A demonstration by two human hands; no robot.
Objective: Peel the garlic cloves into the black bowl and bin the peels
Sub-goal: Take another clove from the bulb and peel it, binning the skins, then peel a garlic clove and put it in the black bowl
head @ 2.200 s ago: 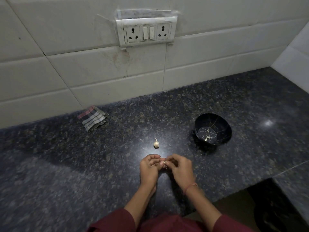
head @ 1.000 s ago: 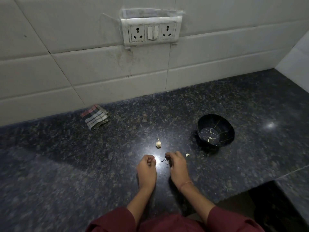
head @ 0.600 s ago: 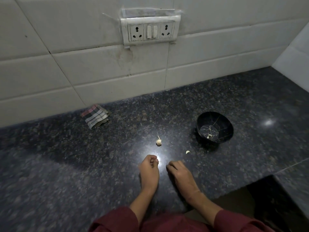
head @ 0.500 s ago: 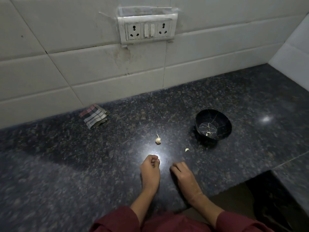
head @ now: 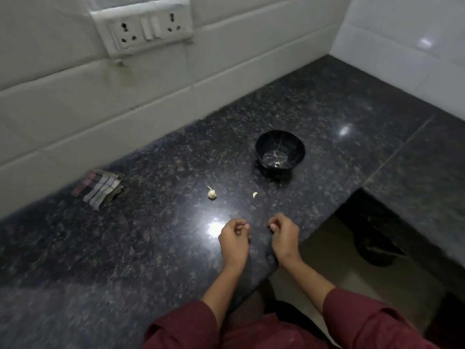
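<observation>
A black bowl (head: 280,147) stands on the dark granite counter (head: 151,248) with one pale peeled clove (head: 277,164) in its bottom. An unpeeled garlic clove (head: 211,193) lies left of the bowl, and a small pale garlic piece (head: 255,194) lies just in front of it. My left hand (head: 234,239) and my right hand (head: 284,235) rest near the counter's front edge, a little apart. Both are curled into loose fists. Whatever is inside the fists is hidden.
A folded checked cloth (head: 98,188) lies by the tiled wall at the left. A socket panel (head: 148,28) is on the wall above. The counter steps back at the right, and a dark round container (head: 377,250) stands on the floor below.
My hands have come apart from the clove they worked on together and pulled back toward the counter edge. A small pale piece now lies on the counter. The view has swung right.
</observation>
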